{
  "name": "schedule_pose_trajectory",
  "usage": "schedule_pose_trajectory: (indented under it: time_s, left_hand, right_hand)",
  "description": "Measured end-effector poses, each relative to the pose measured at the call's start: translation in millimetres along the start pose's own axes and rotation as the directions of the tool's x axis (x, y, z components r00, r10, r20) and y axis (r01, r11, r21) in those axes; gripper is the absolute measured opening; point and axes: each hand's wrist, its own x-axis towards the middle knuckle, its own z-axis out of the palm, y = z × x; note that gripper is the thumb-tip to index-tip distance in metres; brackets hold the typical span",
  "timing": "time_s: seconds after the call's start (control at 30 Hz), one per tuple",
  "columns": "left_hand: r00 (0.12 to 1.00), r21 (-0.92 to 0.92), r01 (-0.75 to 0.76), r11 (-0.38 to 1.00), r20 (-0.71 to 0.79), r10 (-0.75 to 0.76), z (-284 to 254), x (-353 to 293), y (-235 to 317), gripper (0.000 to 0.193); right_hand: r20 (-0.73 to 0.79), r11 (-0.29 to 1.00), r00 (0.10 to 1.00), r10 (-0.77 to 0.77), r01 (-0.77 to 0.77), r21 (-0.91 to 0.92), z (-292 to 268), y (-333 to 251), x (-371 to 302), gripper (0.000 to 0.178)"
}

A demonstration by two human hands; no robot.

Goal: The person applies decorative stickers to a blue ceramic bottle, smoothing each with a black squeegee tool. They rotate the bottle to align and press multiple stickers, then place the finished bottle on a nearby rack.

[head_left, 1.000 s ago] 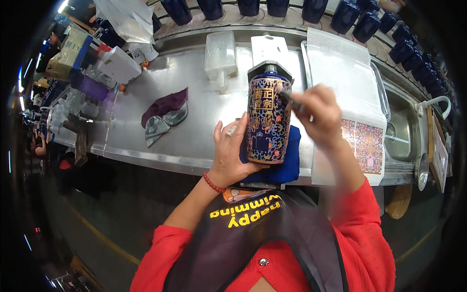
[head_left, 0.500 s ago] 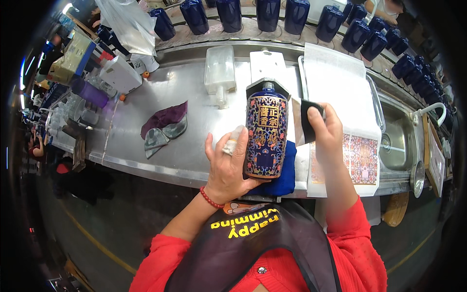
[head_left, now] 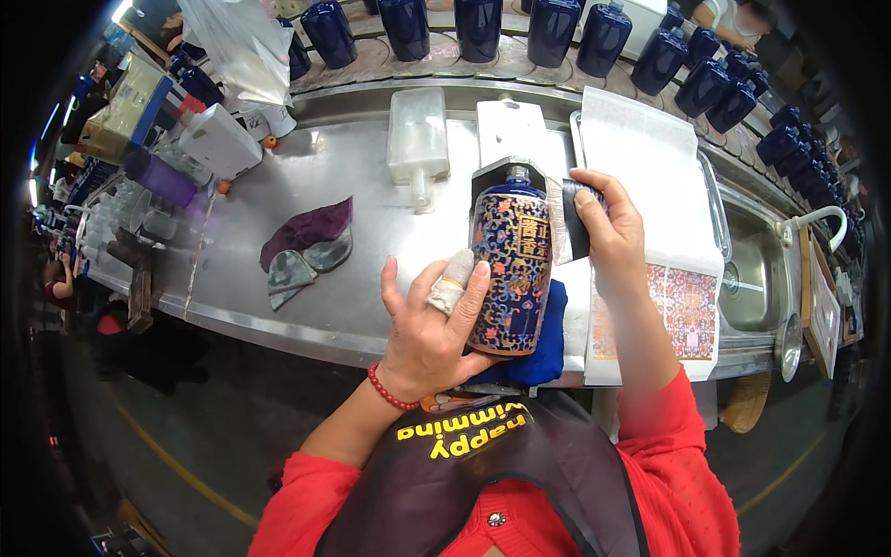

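Note:
A dark blue ceramic bottle (head_left: 509,265) with a patterned label lies lengthwise on a blue cloth (head_left: 546,343) at the front of the steel counter (head_left: 371,232), its neck pointing away from me. My left hand (head_left: 429,325) rests against the bottle's left side, fingers spread, one finger wrapped in tape. My right hand (head_left: 608,227) grips a small black block (head_left: 575,215) pressed against the bottle's upper right side, where a label edge shows.
Rows of dark blue bottles (head_left: 557,32) stand along the back. A white paper stack with patterned labels (head_left: 682,311) lies on the right beside a sink (head_left: 752,269). Purple and grey rags (head_left: 306,246), a clear plastic container (head_left: 418,139) and boxes (head_left: 218,139) are on the left.
The bottle has gone from held upright to lying down on the blue cloth. My left hand has opened along its side. My right hand now holds the black block against the bottle.

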Motion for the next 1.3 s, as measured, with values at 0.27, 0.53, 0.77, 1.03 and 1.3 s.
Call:
schedule_pose_trajectory:
  time_s: [0.27,0.53,0.77,1.03,1.3]
  left_hand:
    - [1.0,0.052,-0.011,0.999,0.005,0.011,-1.5,9.5,9.4,0.099]
    - [0.998,-0.086,0.051,0.995,-0.019,-0.053,9.3,2.1,4.7,0.104]
    - [0.999,-0.051,0.02,0.999,-0.024,-0.022,10.2,0.1,4.4,0.108]
    - [0.996,-0.154,0.087,0.984,0.018,-0.085,13.1,-4.3,-6.1,0.107]
    - [0.994,0.088,-0.004,0.996,0.107,-0.006,-11.3,11.6,4.6,0.097]
  right_hand:
    - [0.016,0.983,0.994,-0.113,0.114,-0.146,13.7,8.5,14.8,0.024]
    - [-0.031,0.992,0.998,-0.062,0.059,-0.115,12.9,-6.4,-4.1,0.025]
    - [0.071,0.876,0.976,-0.208,0.218,-0.43,29.3,-12.2,19.7,0.027]
    - [0.023,0.901,0.986,-0.166,0.162,-0.402,21.4,-20.9,0.0,0.025]
    - [0.158,0.747,0.956,-0.246,0.291,-0.597,40.6,-31.8,26.6,0.027]
